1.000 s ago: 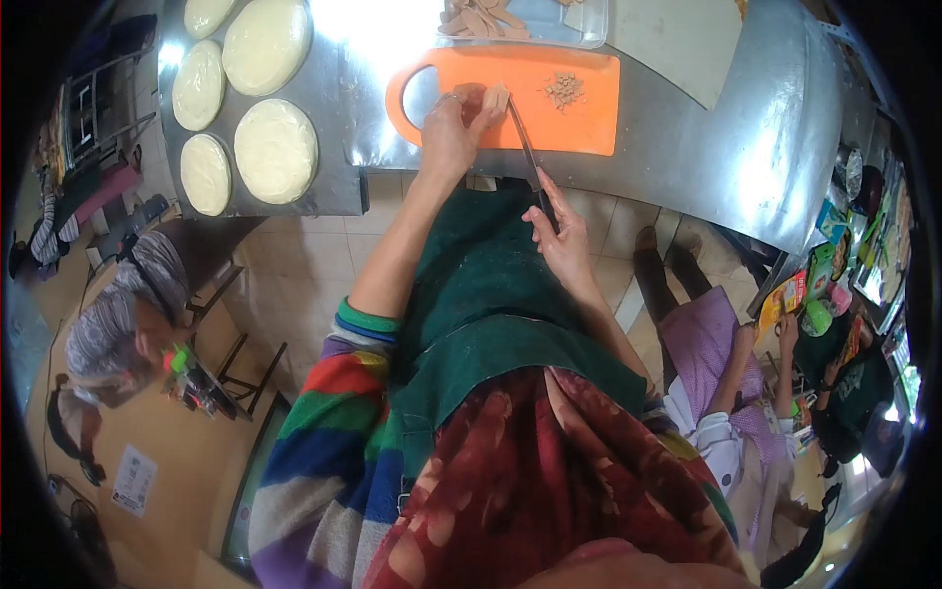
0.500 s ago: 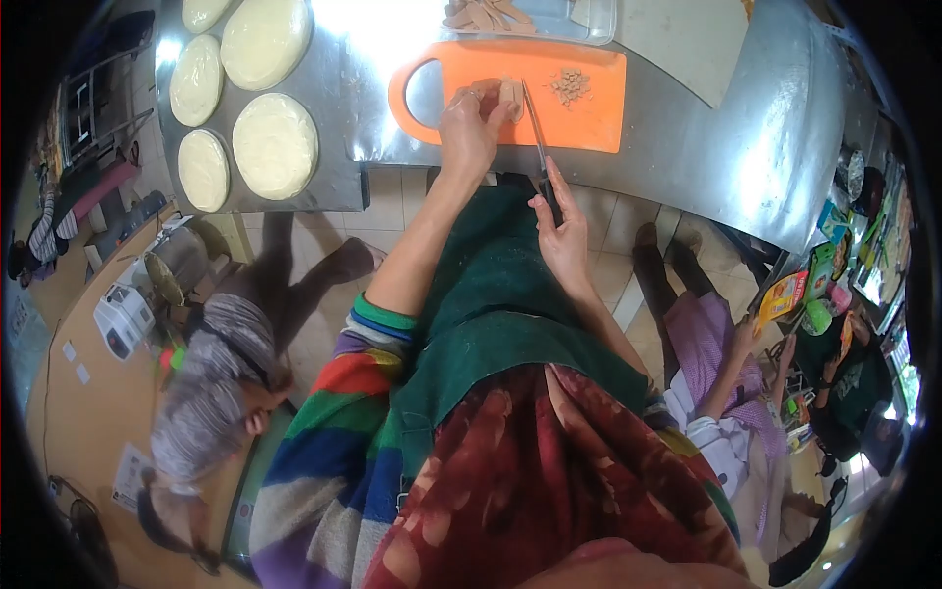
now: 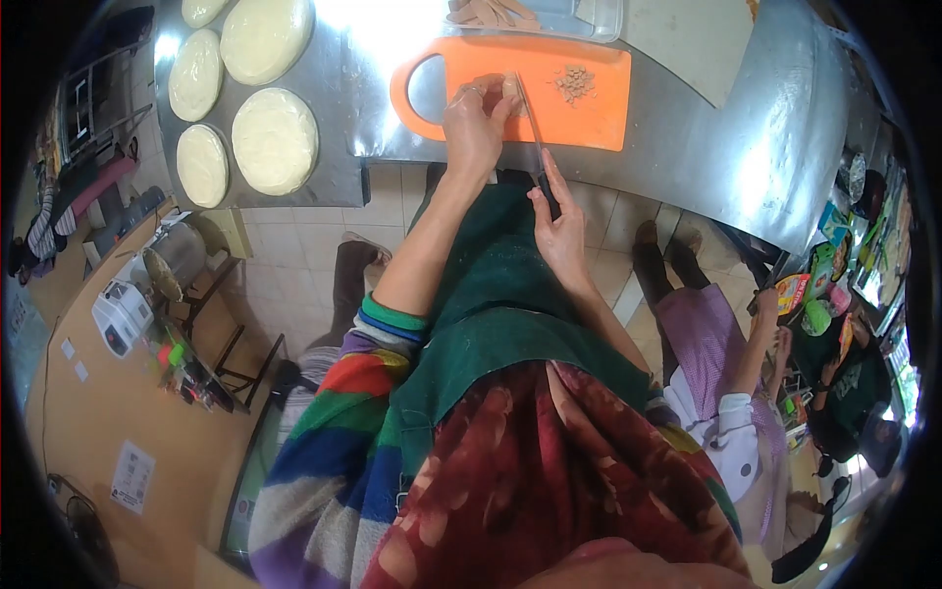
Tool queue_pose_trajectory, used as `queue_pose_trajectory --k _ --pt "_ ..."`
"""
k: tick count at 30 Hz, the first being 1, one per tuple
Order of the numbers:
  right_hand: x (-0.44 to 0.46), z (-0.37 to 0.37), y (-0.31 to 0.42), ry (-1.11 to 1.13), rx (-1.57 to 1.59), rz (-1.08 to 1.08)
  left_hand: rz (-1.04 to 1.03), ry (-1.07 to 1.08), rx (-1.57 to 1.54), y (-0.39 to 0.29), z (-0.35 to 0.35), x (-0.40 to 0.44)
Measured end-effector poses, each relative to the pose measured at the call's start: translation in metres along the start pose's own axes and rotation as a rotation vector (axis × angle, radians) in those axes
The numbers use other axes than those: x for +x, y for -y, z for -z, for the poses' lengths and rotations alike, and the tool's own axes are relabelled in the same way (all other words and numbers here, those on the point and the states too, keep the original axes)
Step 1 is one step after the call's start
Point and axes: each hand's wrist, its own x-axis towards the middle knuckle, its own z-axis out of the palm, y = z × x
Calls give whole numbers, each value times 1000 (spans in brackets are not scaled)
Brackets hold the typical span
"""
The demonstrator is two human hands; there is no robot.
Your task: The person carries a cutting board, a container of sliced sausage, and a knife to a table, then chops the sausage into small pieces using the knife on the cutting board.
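My left hand (image 3: 477, 128) is closed at the fingertips on pinkish-brown food strips (image 3: 510, 86), perhaps sausage, over an orange cutting board (image 3: 599, 128). Their far ends are partly covered by my fingers. In my right hand (image 3: 562, 228) is a knife (image 3: 530, 118), gripped by its black handle. Its blade points away from me, right beside the strips and my left fingertips. On the board's right half lies a small pile of diced bits (image 3: 575, 84). Behind the board, a clear plastic container (image 3: 579, 25) holds more long strips.
Several pale dough rounds (image 3: 276, 142) lie on a dark tray (image 3: 339, 182) at the left of the metal table (image 3: 677, 167). A pale flat sheet (image 3: 687, 44) lies at the back right. A co-worker (image 3: 702, 344) stands at the right, and another person is partly hidden at the left.
The knife blade has shifted slightly left, closer to my left fingertips, and less of the strips shows. The person at the left has moved mostly behind my sleeve; the co-worker's arm at the right has shifted.
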Motion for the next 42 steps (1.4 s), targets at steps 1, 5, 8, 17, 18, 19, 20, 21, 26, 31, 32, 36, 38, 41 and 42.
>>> queue_pose_trajectory --k 1,5,8,17,18,19,20,21,26,31,32,36,38,41,42 --pt "1 -2 0 2 -5 1 -8 -4 -2 2 -2 0" --pt "2 -4 -2 10 72 -32 -3 -25 -34 4 -5 0" --pt "1 -1 -3 -2 91 -64 30 -36 -34 0 -2 0" --pt "-1 -3 -2 51 143 -112 109 15 -10 -2 4 -3" --pt "-1 -4 0 51 160 -112 109 14 -21 -2 4 -2" --pt "-1 -5 0 46 190 -114 109 12 -27 -2 4 -2" --pt "0 -5 -1 44 195 -113 109 10 -33 -3 4 -2" --pt "0 -5 -1 42 201 -111 108 9 -39 -3 4 -2" --pt "2 -5 -2 30 153 -92 122 9 -45 -4 3 0" --pt "5 -6 -4 21 117 -94 147 -4 -50 -9 4 1" --pt "5 -5 -4 23 114 -96 154 -3 -50 -10 4 1" --pt "8 -5 -2 29 100 -94 156 -14 -27 -6 2 3" --pt "10 -3 -3 33 69 -77 158 -26 -19 -5 2 4" --pt "13 2 1 39 -35 0 154 -40 -35 -1 0 5" --pt "13 4 1 36 -41 6 150 -45 -45 -1 0 6"
